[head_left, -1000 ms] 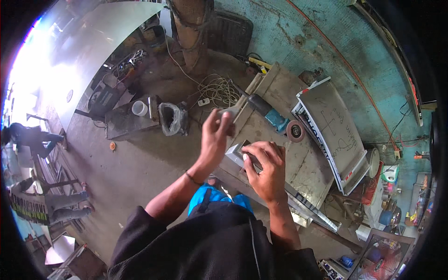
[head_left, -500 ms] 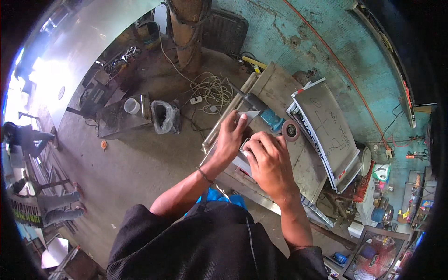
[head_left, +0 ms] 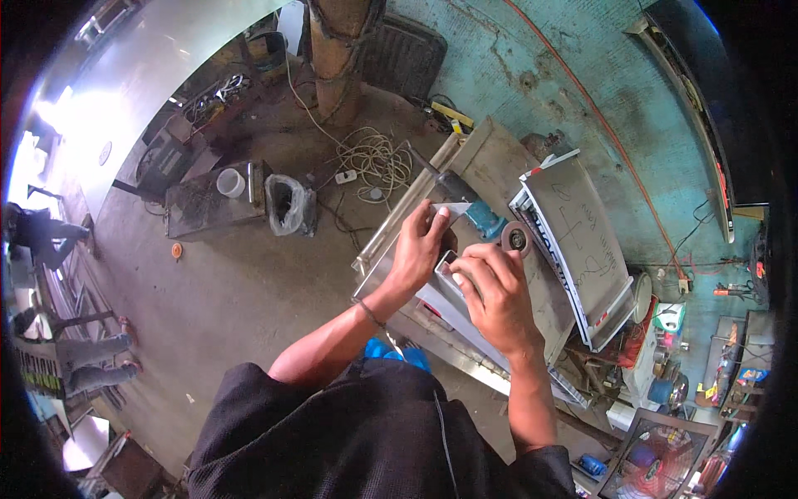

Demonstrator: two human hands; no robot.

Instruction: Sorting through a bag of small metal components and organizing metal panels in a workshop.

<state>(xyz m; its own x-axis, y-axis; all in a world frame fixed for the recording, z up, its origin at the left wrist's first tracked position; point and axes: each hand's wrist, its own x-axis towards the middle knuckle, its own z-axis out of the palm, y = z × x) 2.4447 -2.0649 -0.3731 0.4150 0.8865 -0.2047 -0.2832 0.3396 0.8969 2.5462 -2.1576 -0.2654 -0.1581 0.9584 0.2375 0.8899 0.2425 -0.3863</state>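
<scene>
Over the workbench (head_left: 532,266), my left hand (head_left: 420,245) is closed on a thin grey metal piece (head_left: 454,210), its pointed corner sticking out past the thumb and fingertips. Close on its right, my right hand (head_left: 497,295) has its fingers curled in a pinch at the bent metal edge (head_left: 445,264) between the hands. Whether both hands hold one and the same piece cannot be made out. Just beyond them lies an angle grinder (head_left: 482,218) with a teal head. Its round abrasive disc (head_left: 516,239) shows right above my right knuckles.
A framed metal panel (head_left: 573,241) with handwriting leans on the bench's right side. Coiled cable (head_left: 374,162), a lined bin (head_left: 291,206) and a white bucket (head_left: 231,183) are at far left. A fan (head_left: 657,457) stands lower right; another person's legs (head_left: 100,358) show at left.
My right hand has shifted slightly right and down, showing more of the bent metal edge. My left hand keeps its grip on the metal piece. The whole view has shifted a little.
</scene>
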